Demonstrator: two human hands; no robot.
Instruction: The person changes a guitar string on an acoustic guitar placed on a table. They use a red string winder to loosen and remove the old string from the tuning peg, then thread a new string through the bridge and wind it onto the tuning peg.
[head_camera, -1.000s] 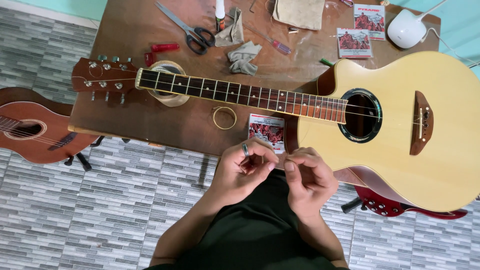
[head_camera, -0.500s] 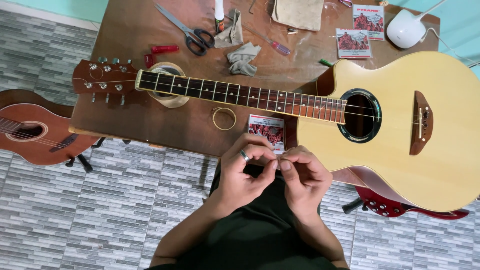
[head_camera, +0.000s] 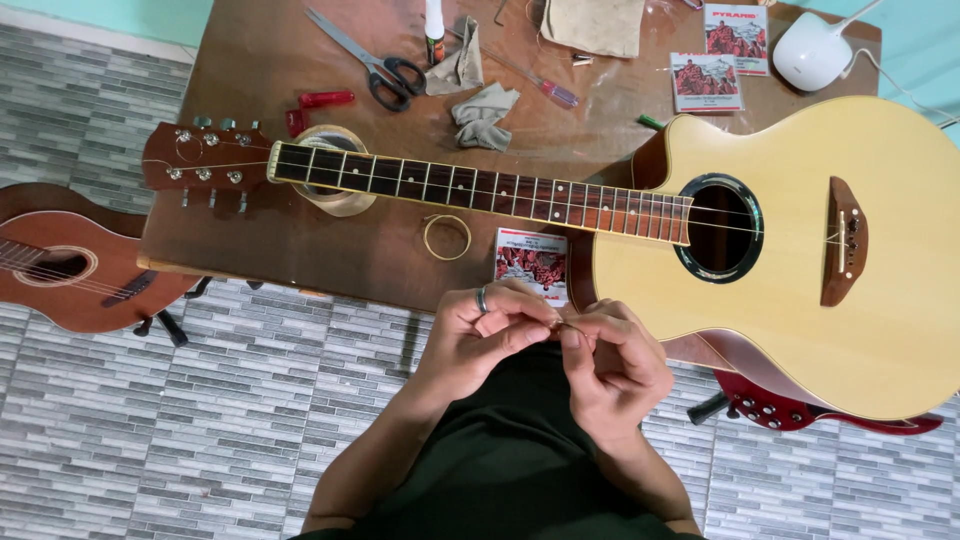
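A: What is held between the hands?

B: A thin, pale metal guitar string (head_camera: 566, 325) is pinched between the left hand (head_camera: 480, 335) and the right hand (head_camera: 612, 360). The fingers of both hands are closed on it, thumb against forefinger, just in front of the near edge of the brown wooden table (head_camera: 270, 240). A dark ring is worn on a finger of the left hand.

A: What is laid on the table?

B: A pale, natural-wood acoustic guitar (head_camera: 800, 250) is laid flat, with its dark fretboard stretched to the left and its brown headstock (head_camera: 205, 160) rested over a roll of tape (head_camera: 335, 195). A small coiled string (head_camera: 446, 237) is seen just below the neck, and a red printed string packet (head_camera: 532, 262) is placed beside it, near the hands.

A: And farther back?

B: Black-handled scissors (head_camera: 375, 65), grey crumpled cloths (head_camera: 482, 110), two more red packets (head_camera: 706, 82) and a white rounded device (head_camera: 815, 50) are set there. A reddish-brown guitar (head_camera: 60, 260) is stood at the left, on the grey tiled floor (head_camera: 200, 430).
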